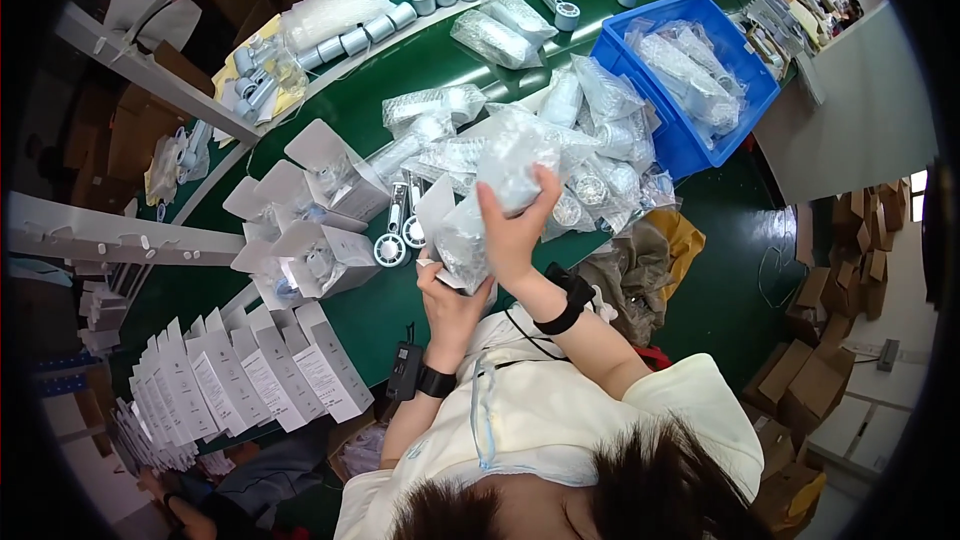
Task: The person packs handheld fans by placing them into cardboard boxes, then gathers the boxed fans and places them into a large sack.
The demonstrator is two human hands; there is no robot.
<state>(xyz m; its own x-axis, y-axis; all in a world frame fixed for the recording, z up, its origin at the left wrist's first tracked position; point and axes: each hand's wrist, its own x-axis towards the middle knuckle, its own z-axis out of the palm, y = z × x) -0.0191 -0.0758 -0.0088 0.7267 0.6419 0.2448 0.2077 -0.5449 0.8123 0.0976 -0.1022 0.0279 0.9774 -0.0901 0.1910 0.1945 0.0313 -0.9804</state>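
The left hand [453,312] holds a white card box [433,208] from below, while the right hand [518,235], the nearer one, grips a long, clear bubble-wrap bundle [508,168] that slants from the box forward and to the right.

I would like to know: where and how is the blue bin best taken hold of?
Probably by the blue bin's rim, at its near and far ends, coming from above: wrapped packages crowd its left side and others lie inside, but the rim stands exposed.
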